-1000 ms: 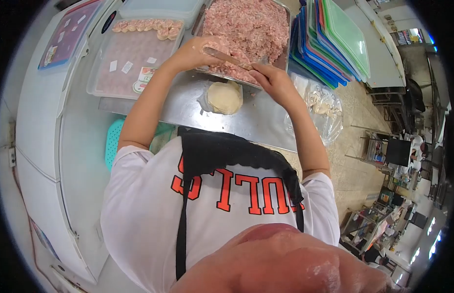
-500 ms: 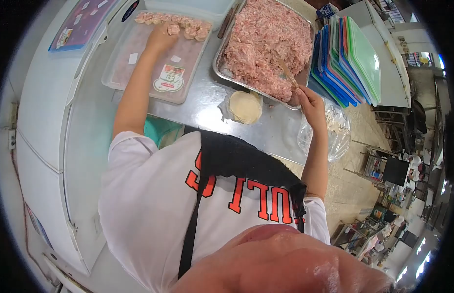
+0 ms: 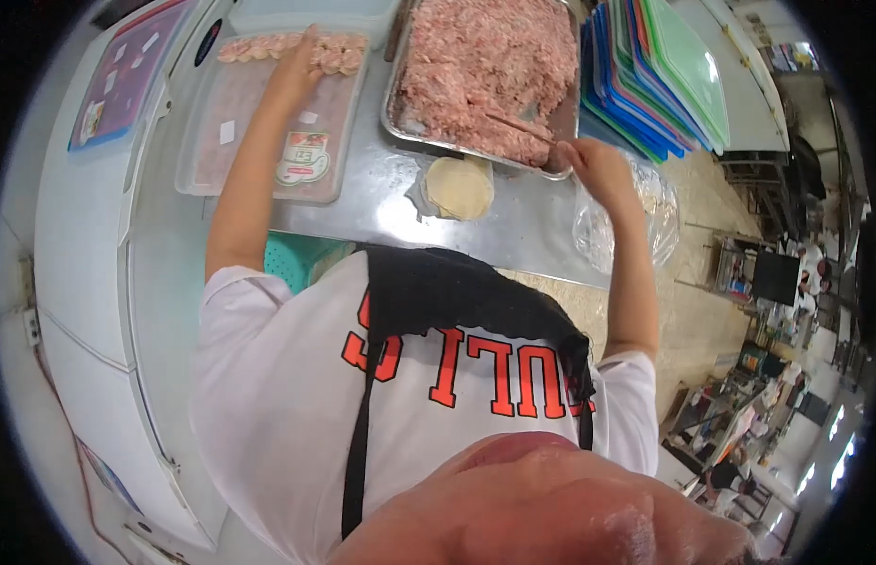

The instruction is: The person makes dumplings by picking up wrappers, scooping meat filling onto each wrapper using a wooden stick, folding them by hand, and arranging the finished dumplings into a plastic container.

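My left hand (image 3: 295, 71) reaches to the far side of a translucent plastic box (image 3: 254, 127) with a label on it. Its fingers are stretched out beside a row of small meat dumplings (image 3: 254, 47); the fingertips partly cover some of them. My right hand (image 3: 602, 174) is closed around the handle end of a narrow flat spatula (image 3: 518, 125) at the near right corner of a metal tray (image 3: 438, 144). The spatula's blade lies against the pink minced meat (image 3: 485, 66) filling much of the tray. Round dough wrappers (image 3: 459, 188) lie in a stack between the hands.
Coloured plastic lids (image 3: 645, 80) stand in a leaning stack right of the tray. A clear plastic bag (image 3: 650, 212) rests by my right forearm. At the left, another labelled box (image 3: 127, 71) sits on a white appliance. A green basket (image 3: 292, 259) is below the table edge.
The dumpling in my left hand has been let go at the row, and the fingers have straightened. My right hand has turned the spatula, so its blade now shows edge-on. The view has shifted.
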{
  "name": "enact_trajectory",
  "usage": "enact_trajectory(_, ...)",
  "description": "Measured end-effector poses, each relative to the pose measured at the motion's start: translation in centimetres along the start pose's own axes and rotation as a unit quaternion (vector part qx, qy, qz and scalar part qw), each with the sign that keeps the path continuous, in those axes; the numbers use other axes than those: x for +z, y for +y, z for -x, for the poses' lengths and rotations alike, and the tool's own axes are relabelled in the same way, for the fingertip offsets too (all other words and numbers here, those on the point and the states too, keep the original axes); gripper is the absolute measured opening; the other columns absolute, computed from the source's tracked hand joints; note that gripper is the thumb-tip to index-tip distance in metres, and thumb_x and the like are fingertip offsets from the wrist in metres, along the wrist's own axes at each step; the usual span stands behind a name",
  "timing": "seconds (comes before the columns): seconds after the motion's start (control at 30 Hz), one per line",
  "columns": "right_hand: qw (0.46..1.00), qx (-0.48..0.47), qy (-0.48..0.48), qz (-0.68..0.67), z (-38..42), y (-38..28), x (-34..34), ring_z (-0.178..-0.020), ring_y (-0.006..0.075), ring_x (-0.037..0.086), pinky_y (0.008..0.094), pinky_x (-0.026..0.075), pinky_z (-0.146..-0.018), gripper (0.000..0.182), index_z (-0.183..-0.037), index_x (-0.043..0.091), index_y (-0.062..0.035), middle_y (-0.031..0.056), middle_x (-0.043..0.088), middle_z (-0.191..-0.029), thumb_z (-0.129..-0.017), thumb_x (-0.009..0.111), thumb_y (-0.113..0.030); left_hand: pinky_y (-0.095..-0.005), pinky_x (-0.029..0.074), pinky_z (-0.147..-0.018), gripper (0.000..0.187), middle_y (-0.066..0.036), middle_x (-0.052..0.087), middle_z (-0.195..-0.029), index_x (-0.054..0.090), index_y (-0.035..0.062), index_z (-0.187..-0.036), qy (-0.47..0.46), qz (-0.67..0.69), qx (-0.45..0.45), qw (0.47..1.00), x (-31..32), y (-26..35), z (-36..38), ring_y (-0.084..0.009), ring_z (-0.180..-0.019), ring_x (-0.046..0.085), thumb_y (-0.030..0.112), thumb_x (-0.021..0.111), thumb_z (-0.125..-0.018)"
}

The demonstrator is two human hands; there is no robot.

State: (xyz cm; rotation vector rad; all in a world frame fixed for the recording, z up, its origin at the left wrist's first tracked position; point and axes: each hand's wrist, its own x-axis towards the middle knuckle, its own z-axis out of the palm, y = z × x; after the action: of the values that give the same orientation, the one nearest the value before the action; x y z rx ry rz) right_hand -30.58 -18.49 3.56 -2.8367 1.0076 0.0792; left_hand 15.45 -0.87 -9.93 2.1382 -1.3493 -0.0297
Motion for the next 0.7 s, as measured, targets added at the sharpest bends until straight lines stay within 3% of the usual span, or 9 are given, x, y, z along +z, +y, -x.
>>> enact_trajectory(0.1,0.991,-0.019,-0.09,0.099,-1.1,0.4,-2.6,-0.083,0.0366,0.063,0.0459,0.049,-0.072,0.028,-0.091,0.068,-0.0063,0.0179,0.067,-0.09,-0.09,0.055,-0.031,-0.0414,0.042,-0.098,0.067,-0.021,0.052,-0.131,0.039,0.0127,-0.141,0.007,-0.04,0.03,0.999,-1.3,2.8,1.6,-0.0361,-0.12,0.051,0.015,0.067,-0.08)
enact_trajectory(0.17,0.991,-0.068,-0.038,0.111,-1.8,0.6,0.2,-0.081,0.0351,0.065,0.0448,0.051,-0.07,0.028,-0.086,0.069,-0.005,0.0169,0.068,-0.087,-0.088,0.056,-0.029,-0.0395,0.041,-0.1,0.06,-0.019,0.052,-0.133,0.045,0.0108,-0.137,0.014,-0.103,0.038,0.994,-3.0,6.6,3.4,-0.0345,-0.121,0.051,0.016,0.067,-0.082)
enact_trajectory(0.23,0.987,-0.12,0.018,0.108,-2.9,0.2,4.5,-0.075,0.0331,0.067,0.0429,0.053,-0.066,0.023,-0.077,0.069,-0.0049,0.0156,0.068,-0.08,-0.082,0.057,-0.024,-0.0374,0.045,-0.094,0.044,-0.015,0.055,-0.13,0.057,0.0082,-0.125,0.011,0.081,0.115,0.99,-3.7,12.5,5.1,-0.0306,-0.117,0.054,0.018,0.066,-0.084)
enact_trajectory(0.3,0.988,-0.124,0.023,0.092,-3.3,-1.6,6.3,-0.072,0.0327,0.067,0.042,0.054,-0.065,0.019,-0.074,0.069,-0.0061,0.0154,0.068,-0.076,-0.08,0.059,-0.021,-0.0347,0.047,-0.089,0.032,-0.013,0.059,-0.124,0.061,0.005,-0.115,-0.083,0.23,0.064,0.967,-2.4,16.9,7.7,-0.0271,-0.111,0.057,0.017,0.064,-0.085)
enact_trajectory(0.37,0.968,-0.19,0.059,0.152,-2.5,-3.3,5.4,-0.07,0.0315,0.068,0.0413,0.055,-0.061,0.014,-0.072,0.068,-0.0071,0.0163,0.067,-0.074,-0.077,0.059,-0.016,-0.033,0.048,-0.084,0.027,-0.012,0.063,-0.11,0.062,0.0037,-0.106,-0.143,0.265,0.084,0.95,0.0,19.5,9.8,-0.0258,-0.101,0.059,0.017,0.065,-0.084)
enact_trajectory(0.43,0.971,-0.196,0.059,0.126,-1.3,-3.4,3.7,-0.069,0.0311,0.068,0.041,0.055,-0.059,0.013,-0.071,0.068,-0.0062,0.0165,0.067,-0.073,-0.076,0.059,-0.015,-0.0362,0.046,-0.089,0.031,-0.012,0.059,-0.106,0.061,0.0052,-0.107,-0.231,0.26,0.108,0.931,3.7,19.9,11.6,-0.0286,-0.103,0.056,0.017,0.068,-0.079)
enact_trajectory(0.53,0.966,-0.216,0.053,0.128,-2.1,-0.7,1.8,-0.067,0.0306,0.068,0.0409,0.054,-0.057,0.014,-0.07,0.067,-0.0051,0.0165,0.066,-0.07,-0.076,0.058,-0.013,-0.0393,0.043,-0.092,0.041,-0.013,0.055,-0.109,0.06,0.0079,-0.111,-0.187,0.217,0.21,0.935,7.5,20.4,14.4,-0.0318,-0.108,0.051,0.02,0.073,-0.074)
enact_trajectory(0.6,0.959,-0.234,0.045,0.153,-2.5,0.2,1.8,-0.065,0.0304,0.068,0.0411,0.054,-0.057,0.014,-0.069,0.067,-0.0048,0.0162,0.066,-0.068,-0.076,0.058,-0.013,-0.0412,0.04,-0.094,0.05,-0.014,0.051,-0.113,0.057,0.0098,-0.115,-0.195,0.163,0.186,0.949,7.8,21.2,15.2,-0.034,-0.112,0.047,0.023,0.076,-0.071)
enact_trajectory(0.7,0.955,-0.245,0.102,0.13,-1.6,-0.7,3.5,-0.061,0.03,0.067,0.0405,0.053,-0.053,0.016,-0.067,0.065,-0.005,0.0156,0.064,-0.065,-0.077,0.055,-0.012,-0.0399,0.042,-0.089,0.04,-0.013,0.053,-0.103,0.062,0.0082,-0.108,-0.138,0.13,0.179,0.965,8.0,21.2,15.8,-0.0319,-0.105,0.051,0.023,0.074,-0.072)
